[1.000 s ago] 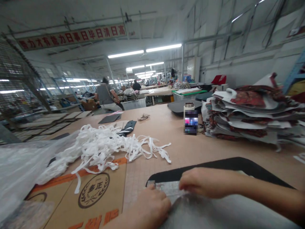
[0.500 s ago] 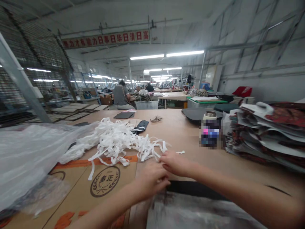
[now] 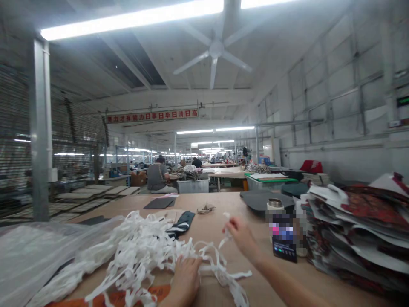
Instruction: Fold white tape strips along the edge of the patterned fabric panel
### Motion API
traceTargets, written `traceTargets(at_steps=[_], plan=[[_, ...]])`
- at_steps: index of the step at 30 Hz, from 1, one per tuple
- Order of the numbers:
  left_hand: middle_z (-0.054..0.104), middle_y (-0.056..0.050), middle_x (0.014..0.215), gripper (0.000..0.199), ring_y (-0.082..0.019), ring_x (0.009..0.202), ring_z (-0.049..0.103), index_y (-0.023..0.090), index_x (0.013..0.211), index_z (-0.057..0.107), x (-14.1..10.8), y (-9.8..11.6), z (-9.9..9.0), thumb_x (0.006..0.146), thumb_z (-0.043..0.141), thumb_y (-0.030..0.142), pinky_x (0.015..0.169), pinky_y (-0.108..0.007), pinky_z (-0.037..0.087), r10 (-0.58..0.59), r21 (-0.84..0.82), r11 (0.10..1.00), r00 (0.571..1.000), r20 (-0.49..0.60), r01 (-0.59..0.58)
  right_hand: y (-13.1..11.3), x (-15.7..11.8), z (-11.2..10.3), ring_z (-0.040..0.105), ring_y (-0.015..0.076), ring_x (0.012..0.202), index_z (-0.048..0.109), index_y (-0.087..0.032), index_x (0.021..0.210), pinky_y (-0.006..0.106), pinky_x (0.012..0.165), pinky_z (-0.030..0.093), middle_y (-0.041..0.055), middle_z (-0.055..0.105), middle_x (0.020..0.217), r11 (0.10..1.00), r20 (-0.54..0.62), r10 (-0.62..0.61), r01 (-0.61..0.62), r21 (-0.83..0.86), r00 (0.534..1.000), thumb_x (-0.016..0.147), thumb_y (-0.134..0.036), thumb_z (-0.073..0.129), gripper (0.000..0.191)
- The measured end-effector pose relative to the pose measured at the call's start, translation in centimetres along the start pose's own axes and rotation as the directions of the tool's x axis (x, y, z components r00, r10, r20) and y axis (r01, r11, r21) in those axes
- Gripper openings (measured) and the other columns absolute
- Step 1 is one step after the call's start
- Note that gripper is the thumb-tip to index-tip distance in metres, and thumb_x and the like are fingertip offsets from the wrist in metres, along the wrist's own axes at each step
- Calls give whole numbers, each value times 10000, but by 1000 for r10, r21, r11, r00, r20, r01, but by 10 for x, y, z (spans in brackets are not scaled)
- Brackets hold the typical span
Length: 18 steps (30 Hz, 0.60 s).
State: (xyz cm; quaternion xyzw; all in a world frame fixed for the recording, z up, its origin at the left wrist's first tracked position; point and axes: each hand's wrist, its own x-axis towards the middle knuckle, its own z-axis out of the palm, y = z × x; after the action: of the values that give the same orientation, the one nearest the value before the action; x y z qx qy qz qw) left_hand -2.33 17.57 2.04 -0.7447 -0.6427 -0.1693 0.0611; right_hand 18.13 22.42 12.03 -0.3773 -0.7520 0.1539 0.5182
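A tangled heap of narrow white fabric strips (image 3: 137,243) lies on the table in front of me. My left hand (image 3: 185,277) rests palm down on the near right part of the heap, its fingers stretched forward over the strips. My right hand (image 3: 241,234) is raised to the right of the heap with the fingers closed in a pinch. Between them is a white strip (image 3: 226,230), its end poking up above the fingertips and its length hanging toward the loose strips below. My left fingertips are partly lost among the strips.
On the left lies a clear plastic bag (image 3: 38,260). A printed carton (image 3: 128,296) is under the heap. To the right stand a bottle (image 3: 275,204), a phone (image 3: 284,251) and a tall stack of folded material (image 3: 351,238). Dark flat pieces (image 3: 159,202) lie farther back. A seated person (image 3: 158,177) is beyond.
My hands, close together before, are now apart. The right has lifted away with a white strip, and the left has come down on the heap. My view has tilted upward.
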Motion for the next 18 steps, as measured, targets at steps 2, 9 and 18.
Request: traceTargets(at_steps=[2,9,18], plan=[[579,-82,1151,480,-249,1120,477,211,1150,566,-2,5,-3,703,445,83,1047,-501,165,-8,24,1000,1000,-3,8,-11,24,-46,625,204,788,542,-155,800,330,730,465,108,685,855,995,-142,32,-18,97,989,847,-404,368,308],[260,-158,1422,811,-283,1317,178,99,1377,238,16,93,-31,688,637,259,1082,-476,90,127,-212,955,934,-333,-206,-59,-9,-75,643,182,727,518,-159,717,344,782,482,58,682,734,707,78,203,-202,678,976,668,-446,687,337],[645,-94,845,231,-252,912,574,147,849,653,55,92,-11,777,442,84,972,-504,268,98,-469,874,991,-87,-127,-64,-29,-186,571,111,508,542,-214,763,215,499,493,-41,594,620,809,-413,270,28,587,870,593,-362,740,300]])
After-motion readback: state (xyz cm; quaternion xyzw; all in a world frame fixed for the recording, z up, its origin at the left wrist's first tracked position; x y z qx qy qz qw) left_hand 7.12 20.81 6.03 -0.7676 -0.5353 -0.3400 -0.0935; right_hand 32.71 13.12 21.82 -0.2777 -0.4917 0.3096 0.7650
